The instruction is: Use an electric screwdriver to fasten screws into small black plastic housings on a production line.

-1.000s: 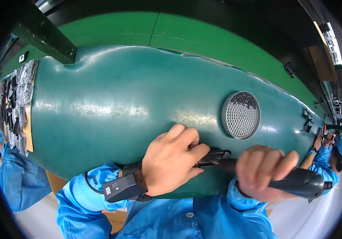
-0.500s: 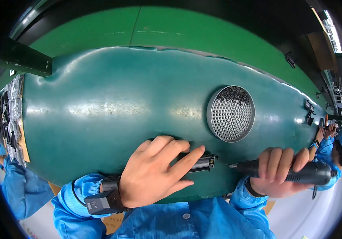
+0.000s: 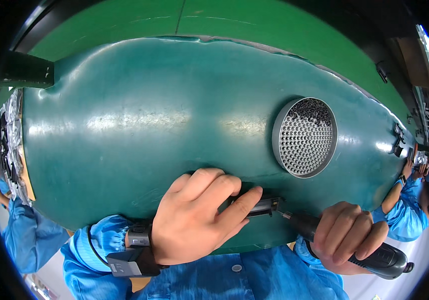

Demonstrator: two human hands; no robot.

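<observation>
My left hand (image 3: 199,215) holds a narrow black rectangular part (image 3: 265,206) against the table, fingers curled over its left portion and the forefinger along its top. Most of the part is under that hand; only its right end shows. In my right hand (image 3: 347,235) is a black electric screwdriver (image 3: 303,225), fingers wrapped round its body. It slants, with the bit toward the upper left and the tail at the lower right. The bit's tip is at the right end of the black part; whether they touch I cannot tell.
A round metal tray (image 3: 305,145) with rows of holes and many small dark screws stands beyond the screwdriver. Plastic-wrapped pieces (image 3: 14,145) are stacked at the far left. Black parts (image 3: 398,140) lie far right. People in blue sit at both sides.
The screwdriver has tilted from nearly level to slanting, its tail dropping and its bit coming closer to the part's right end. My left hand keeps its hold. The whole view has shifted slightly.
</observation>
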